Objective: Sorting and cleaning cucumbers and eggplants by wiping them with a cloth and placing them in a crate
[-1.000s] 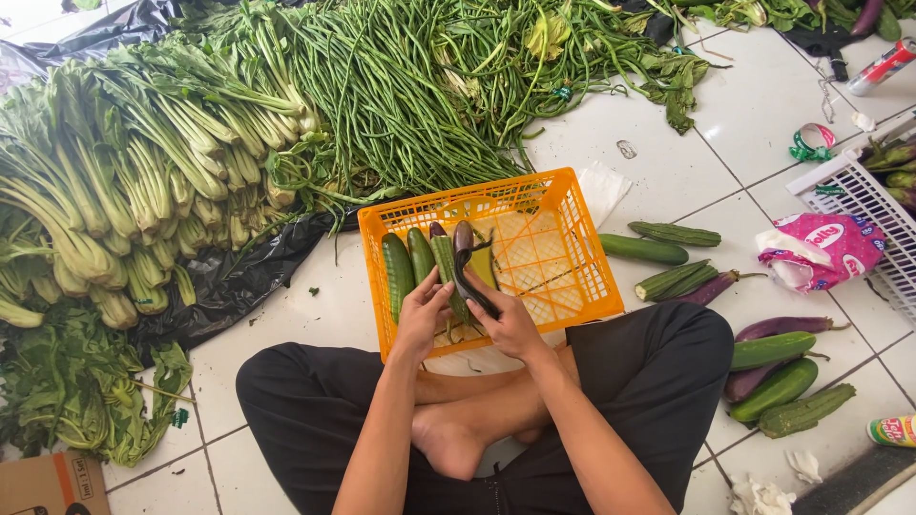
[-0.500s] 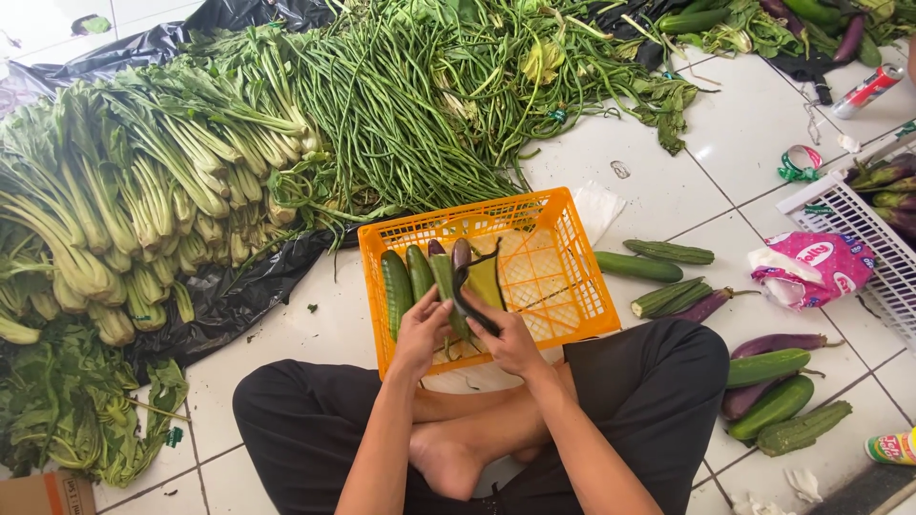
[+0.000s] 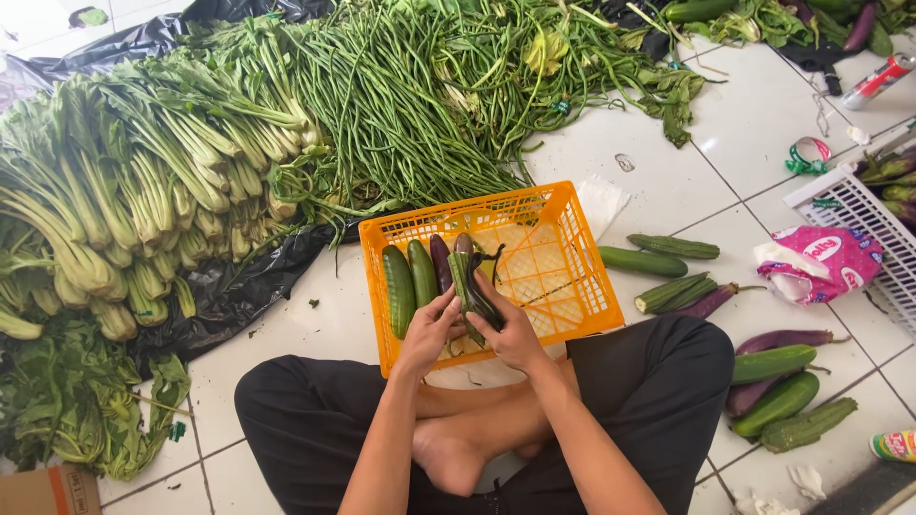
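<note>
An orange plastic basket [image 3: 572, 257] sits on the tiled floor in front of my crossed legs. Two green cucumbers [image 3: 408, 284] and a purple eggplant [image 3: 441, 262] lie side by side at its left end. My left hand [image 3: 429, 329] and my right hand [image 3: 510, 334] together grip a ridged green gourd and a dark eggplant [image 3: 469, 277], which rest in the basket beside the others. Both hands are closed around the near ends of these vegetables.
Leafy greens [image 3: 124, 210] and a pile of long beans [image 3: 410, 86] lie on black plastic at the left and back. Loose cucumbers, gourds and eggplants [image 3: 778, 377] lie on the right. A white crate [image 3: 859, 224] and a pink bag [image 3: 816, 262] stand far right.
Both hands have lowered the gourd and eggplant further into the basket, lining them up beside the cucumbers. The camera view shifted slightly.
</note>
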